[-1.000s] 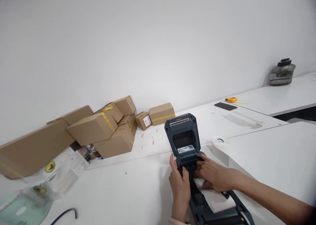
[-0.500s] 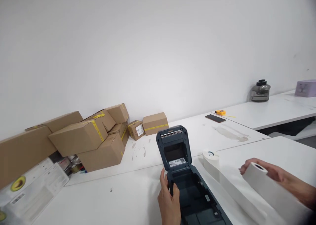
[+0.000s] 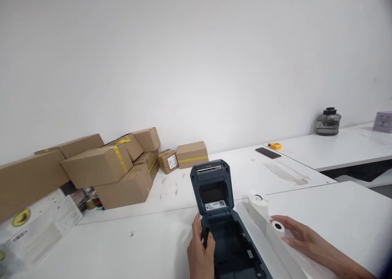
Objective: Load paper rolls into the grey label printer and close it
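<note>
A dark blue label printer point(image 3: 220, 213) stands on the white table with its lid raised, and its roll bay is bare. My left hand point(image 3: 200, 250) grips the printer's left edge, thumb over the rim. My right hand point(image 3: 301, 238) rests with fingers spread on a white paper roll point(image 3: 280, 234) lying on the table right of the printer. A second white roll point(image 3: 258, 207) lies just beyond it, touching or nearly touching it.
Several cardboard boxes point(image 3: 104, 168) with yellow tape are piled against the wall at left. Printed plastic bags point(image 3: 36, 230) lie at the near left. A black phone point(image 3: 268, 152) and a yellow tape measure point(image 3: 275, 146) lie on the far table, with a grey appliance point(image 3: 328, 121) beyond.
A second ago both hands were in the printer on the white roll. The right hand lifted the roll out, carried it right, then laid it on the table beside the other roll.
</note>
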The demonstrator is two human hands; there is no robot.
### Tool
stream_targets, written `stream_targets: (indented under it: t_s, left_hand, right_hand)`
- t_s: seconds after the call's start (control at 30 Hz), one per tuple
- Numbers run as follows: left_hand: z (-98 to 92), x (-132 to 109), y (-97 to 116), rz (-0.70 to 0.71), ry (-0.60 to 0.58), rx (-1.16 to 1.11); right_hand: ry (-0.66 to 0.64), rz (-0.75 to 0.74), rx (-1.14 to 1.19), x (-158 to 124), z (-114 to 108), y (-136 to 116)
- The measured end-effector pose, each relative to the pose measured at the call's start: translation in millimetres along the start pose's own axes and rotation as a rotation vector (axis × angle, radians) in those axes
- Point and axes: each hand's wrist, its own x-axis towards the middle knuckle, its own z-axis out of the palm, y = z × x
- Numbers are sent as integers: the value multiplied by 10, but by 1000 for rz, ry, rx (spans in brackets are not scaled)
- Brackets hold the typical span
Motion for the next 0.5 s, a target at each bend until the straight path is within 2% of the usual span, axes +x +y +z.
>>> stream_targets:
  t_s: [0.03,0.13,0.2,0.27,0.37,0.5]
  left_hand:
    - [1,-1,-4,2,0,-6]
    - [-14,-3,-1,18,-7,-19]
    - [-41,-3,18,13,-34,-15]
    - [-76,-2,46,-6,-61,-10]
    - [-125,2,84,-42,-64,-25]
    - [-160,4,92,16,-69,-54]
  right_hand:
    - [-38,43,63,2,-47,48]
    - [11,137,159,54,-229,102]
    - [29,189,115,157,-325,18]
    - [-24,176,9,315,-347,-156]
    - [-119,170,-143,586,-206,-467]
    - [-120,175,-157,787,120,-729]
